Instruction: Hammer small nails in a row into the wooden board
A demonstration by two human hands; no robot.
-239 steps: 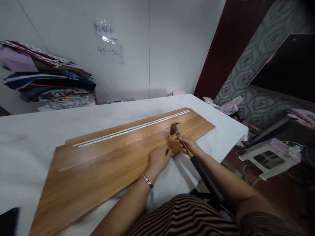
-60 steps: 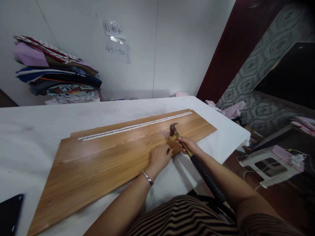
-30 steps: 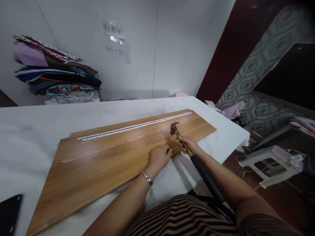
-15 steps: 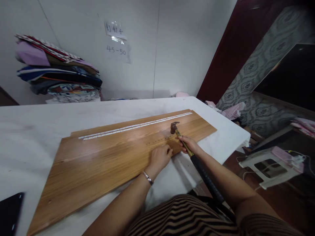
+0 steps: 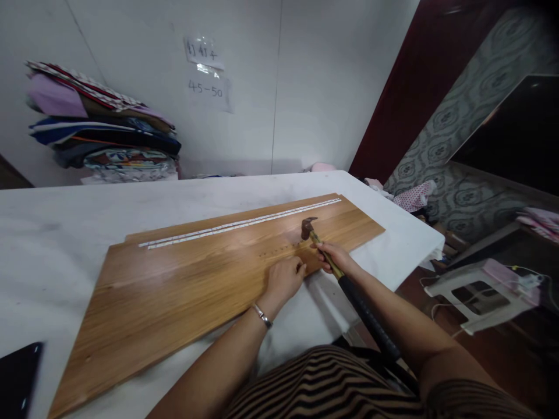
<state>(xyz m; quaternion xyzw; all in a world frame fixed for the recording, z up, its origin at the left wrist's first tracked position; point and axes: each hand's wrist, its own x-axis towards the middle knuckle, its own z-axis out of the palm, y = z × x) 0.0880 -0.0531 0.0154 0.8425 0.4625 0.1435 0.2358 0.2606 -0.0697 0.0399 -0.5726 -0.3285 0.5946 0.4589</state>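
A long wood-grain board [image 5: 174,291] lies across the white table, with two white measuring strips [image 5: 244,223] along its far part. Several small nails [image 5: 275,251] stand in a row near the board's middle. My right hand [image 5: 334,257] is closed round the handle of a hammer [image 5: 308,227], its rusty claw head just above the board by the right end of the row. Resting on the board's near edge, my left hand [image 5: 286,278] has its fingers curled; whatever they may hold is hidden.
Folded fabrics [image 5: 105,125] are stacked at the back left. A dark device [image 5: 20,378] lies at the table's left front. Beyond the table's right edge [image 5: 437,238] stands a white stool [image 5: 476,299] with cables.
The hammer head has shifted very slightly left and down. My left hand keeps its place on the board.
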